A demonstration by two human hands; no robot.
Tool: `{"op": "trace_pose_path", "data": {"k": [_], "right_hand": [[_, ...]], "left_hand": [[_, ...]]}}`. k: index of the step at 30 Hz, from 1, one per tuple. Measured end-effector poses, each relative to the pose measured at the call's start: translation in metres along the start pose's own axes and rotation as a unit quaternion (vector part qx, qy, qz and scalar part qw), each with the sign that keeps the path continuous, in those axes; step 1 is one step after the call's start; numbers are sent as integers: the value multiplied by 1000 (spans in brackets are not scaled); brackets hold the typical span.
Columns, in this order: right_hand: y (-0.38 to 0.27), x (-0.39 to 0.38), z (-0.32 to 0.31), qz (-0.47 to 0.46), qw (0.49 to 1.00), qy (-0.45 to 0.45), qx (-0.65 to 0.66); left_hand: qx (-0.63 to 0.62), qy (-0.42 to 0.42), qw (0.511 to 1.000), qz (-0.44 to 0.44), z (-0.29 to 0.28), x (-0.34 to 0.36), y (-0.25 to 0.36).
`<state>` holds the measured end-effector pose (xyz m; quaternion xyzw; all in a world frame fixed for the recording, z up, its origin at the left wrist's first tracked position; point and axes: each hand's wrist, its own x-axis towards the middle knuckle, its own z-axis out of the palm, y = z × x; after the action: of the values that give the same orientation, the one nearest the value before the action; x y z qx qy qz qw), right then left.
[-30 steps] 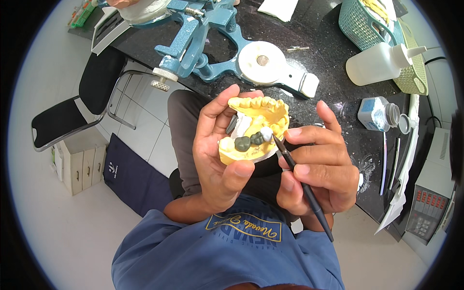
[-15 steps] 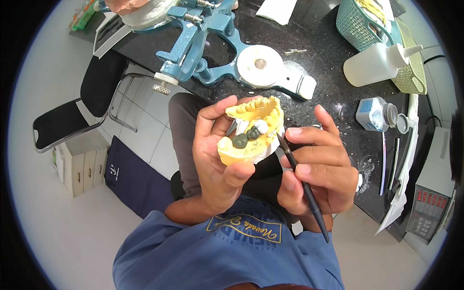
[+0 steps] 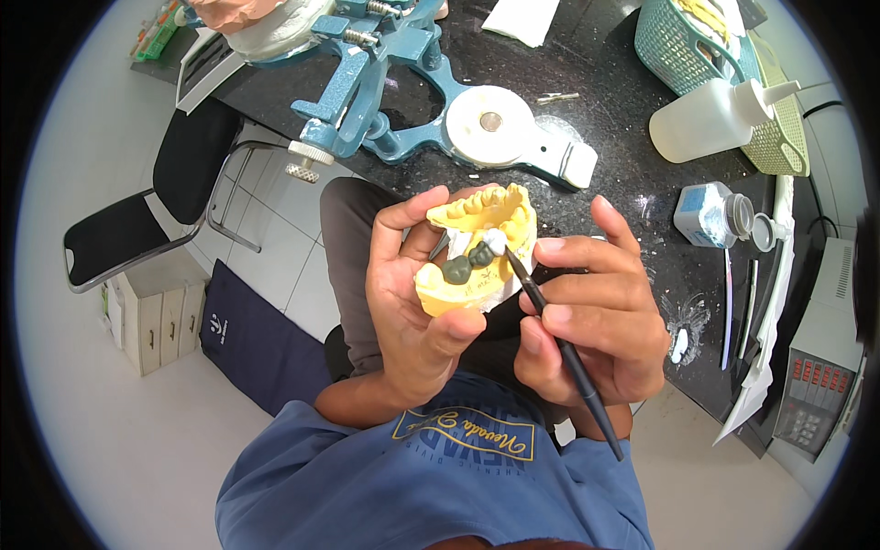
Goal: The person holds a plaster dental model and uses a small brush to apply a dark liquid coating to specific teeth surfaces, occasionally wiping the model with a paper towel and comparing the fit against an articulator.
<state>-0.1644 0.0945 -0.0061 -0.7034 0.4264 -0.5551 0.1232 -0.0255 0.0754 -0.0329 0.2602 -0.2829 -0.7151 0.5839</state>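
Observation:
My left hand (image 3: 408, 293) is closed around a yellow dental model (image 3: 458, 295), holding it up over my lap. Dark green tooth crowns (image 3: 456, 269) sit along one side of the model, and a whitish tooth (image 3: 495, 241) stands at the end of that row. Between the thumb and fingers of my right hand (image 3: 596, 321) is a slim black brush (image 3: 576, 371), gripped like a pen. Its pointed tip is at the whitish tooth, seemingly touching it. Handwritten marks show on the model's yellow base.
A blue metal articulator (image 3: 390, 142) with a white round plate (image 3: 490, 124) stands on the black worktop (image 3: 605, 119). To the right are a squeeze bottle (image 3: 701, 121), an opened jar (image 3: 710, 217), baskets (image 3: 678, 50) and a grey control unit (image 3: 820, 339). A black chair (image 3: 188, 160) stands at left.
The brush tip has moved left and slightly up, from the model's edge to the whitish tooth. My right hand shifted left with it. My left hand and the model barely moved.

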Motion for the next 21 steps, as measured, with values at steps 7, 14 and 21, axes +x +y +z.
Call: {"op": "trace_pose_path", "data": {"k": [7,14,21], "right_hand": [[0,0,6,10,997,66,41],[-1,-9,-3,0,996,73,60],[-6,-7,-5,11,998,35,45]], "left_hand": [[-1,-5,1000,1,0,-1,0],[91,19,996,1,4,0,4],[73,4,996,-50,6,0,12]]}}
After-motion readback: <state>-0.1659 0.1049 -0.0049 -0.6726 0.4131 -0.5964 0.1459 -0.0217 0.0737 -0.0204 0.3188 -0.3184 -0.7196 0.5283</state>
